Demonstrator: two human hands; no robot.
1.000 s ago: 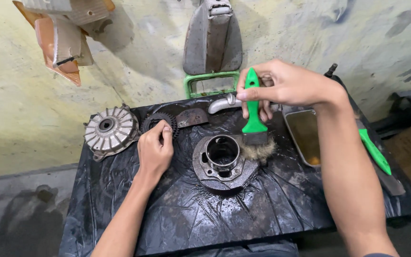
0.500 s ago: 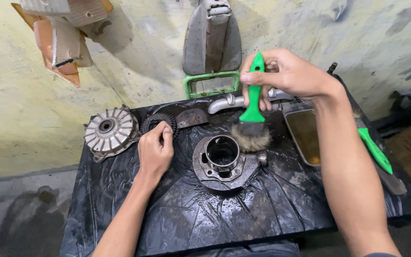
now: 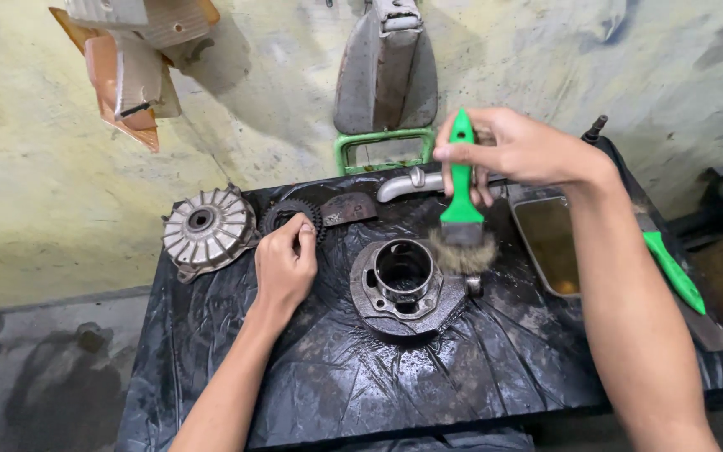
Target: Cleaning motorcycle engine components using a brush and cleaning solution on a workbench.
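Note:
My right hand (image 3: 519,151) grips the green handle of a paintbrush (image 3: 462,213), bristles down and hanging just above the right rim of a greasy metal engine cylinder (image 3: 405,283) that lies on a black plastic-covered table (image 3: 361,377). My left hand (image 3: 284,266) rests on the plastic to the left of the cylinder, its fingertips touching a dark toothed sprocket (image 3: 284,216). That hand holds nothing.
A finned silver hub (image 3: 207,231) lies at the table's left rear. A dark bracket (image 3: 346,209) and a silver pipe (image 3: 407,184) sit behind the cylinder. A metal tray of brownish liquid (image 3: 552,243) and a second green-handled tool (image 3: 676,274) are at the right. A green frame (image 3: 383,142) leans on the wall.
The brush has lifted slightly and shifted toward the cylinder's right side. My left hand has stayed where it was.

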